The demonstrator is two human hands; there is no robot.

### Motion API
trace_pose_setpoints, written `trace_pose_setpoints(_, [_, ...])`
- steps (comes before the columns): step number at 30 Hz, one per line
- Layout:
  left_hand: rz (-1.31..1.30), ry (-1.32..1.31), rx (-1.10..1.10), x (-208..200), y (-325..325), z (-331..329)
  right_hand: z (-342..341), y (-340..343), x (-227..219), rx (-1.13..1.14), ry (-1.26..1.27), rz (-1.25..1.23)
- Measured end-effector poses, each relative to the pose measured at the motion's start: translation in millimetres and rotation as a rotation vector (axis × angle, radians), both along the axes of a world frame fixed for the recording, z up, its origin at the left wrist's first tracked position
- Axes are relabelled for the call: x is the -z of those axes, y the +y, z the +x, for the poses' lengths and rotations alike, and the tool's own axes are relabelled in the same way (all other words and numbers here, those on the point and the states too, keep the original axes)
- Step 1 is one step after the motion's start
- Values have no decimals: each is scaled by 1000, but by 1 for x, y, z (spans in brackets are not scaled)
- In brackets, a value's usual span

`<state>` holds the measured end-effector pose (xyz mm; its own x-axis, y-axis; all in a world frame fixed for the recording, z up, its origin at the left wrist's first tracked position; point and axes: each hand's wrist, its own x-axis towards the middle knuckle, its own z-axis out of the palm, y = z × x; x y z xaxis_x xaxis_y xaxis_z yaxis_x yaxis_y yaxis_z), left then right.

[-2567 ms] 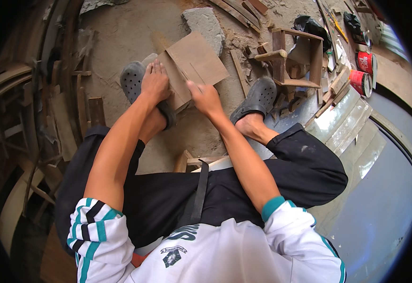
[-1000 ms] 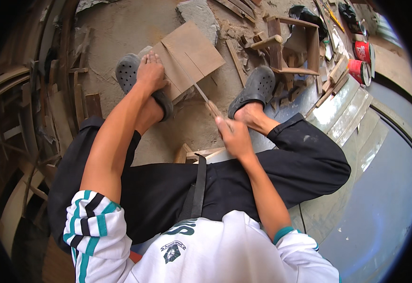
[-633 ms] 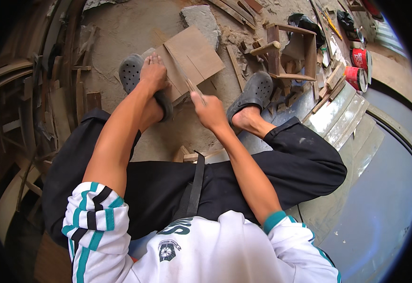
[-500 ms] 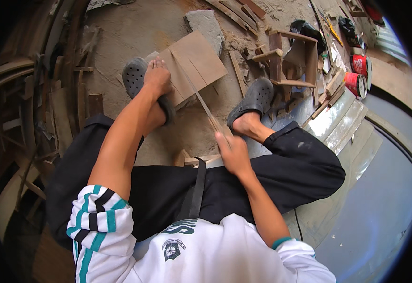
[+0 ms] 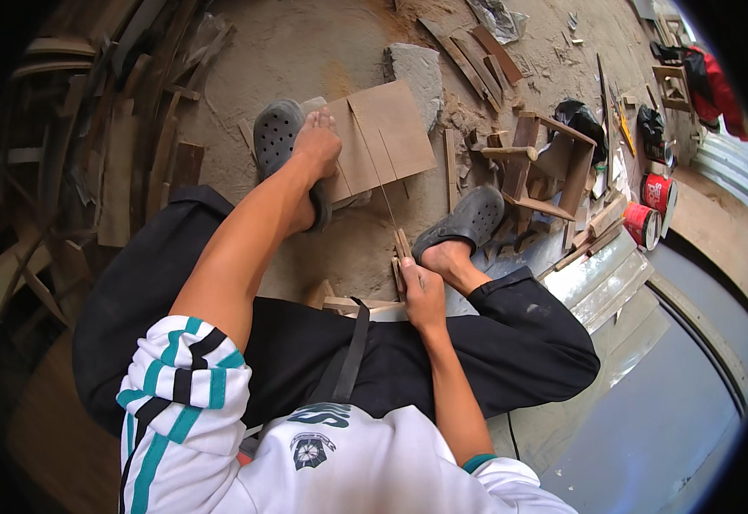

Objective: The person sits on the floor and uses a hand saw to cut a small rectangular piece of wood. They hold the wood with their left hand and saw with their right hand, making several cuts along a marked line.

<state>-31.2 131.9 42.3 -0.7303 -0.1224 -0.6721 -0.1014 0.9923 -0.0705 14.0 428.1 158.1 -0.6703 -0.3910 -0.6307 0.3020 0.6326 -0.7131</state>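
Observation:
A thin brown square board (image 5: 400,111) lies between my feet, its far side over a grey stone slab (image 5: 417,73). My left hand (image 5: 317,141) presses with flattened fingers on the board's left edge, beside my left clog. My right hand (image 5: 423,295) is closed round the wooden handle of a handsaw (image 5: 400,244). Its narrow blade runs away from me across the board, seen almost edge-on. Beside the blade, a dark straight line crosses the board; whether it is a cut or a mark I cannot tell.
An open wooden box frame (image 5: 581,176) stands beyond my right clog (image 5: 464,218). Two red cans (image 5: 642,224) are at the right, near metal sheets (image 5: 640,420). Wood strips (image 5: 468,64) lie at the far side; timber pieces (image 5: 117,171) crowd the left.
My right hand has drawn the saw handle slightly nearer my body, and the blade now looks thinner. The whole view has shifted, placing the board farther right. My left hand stays on the board.

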Motion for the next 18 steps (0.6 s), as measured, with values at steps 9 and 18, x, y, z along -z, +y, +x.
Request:
trace_pose_setpoints(9, [11, 69, 40, 3, 8, -12, -42, -61, 75, 25, 112, -118])
trace_pose_setpoints(18, [23, 46, 26, 2, 8, -8, -27, -44, 76, -22, 162, -54])
